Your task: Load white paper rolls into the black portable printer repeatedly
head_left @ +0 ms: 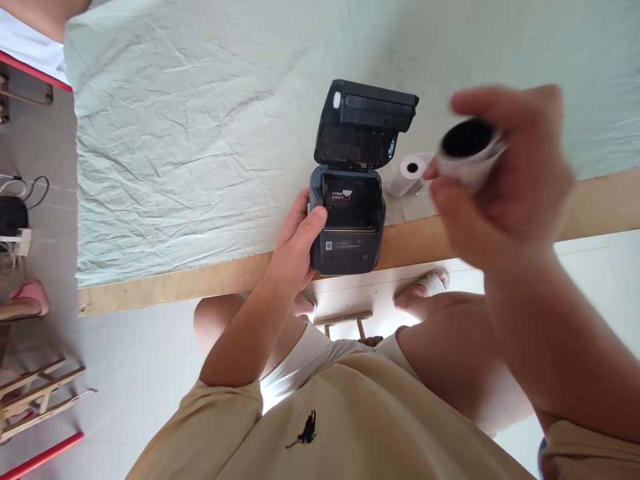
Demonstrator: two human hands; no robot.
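A dark portable label printer [350, 250] stands at the table's front edge with its lid [363, 123] swung up. Its paper bay faces me, and no roll shows inside. My left hand [299, 237] is closed around the printer's left side, thumb resting on the bay's rim. To the right and a little above the table, my right hand [515, 173] grips a white paper roll [467, 167] with a wide black core; the motion blurs it somewhat. Between the printer and that hand, a smaller white paper roll [401, 181] with a narrow dark core lies on the cloth.
A pale green wrinkled cloth [175, 147] covers the table, whose wooden edge [175, 288] runs along the front. At top left part of another person [43, 17] shows. Wooden stool legs [43, 393] and a black object with cables [14, 215] are at far left.
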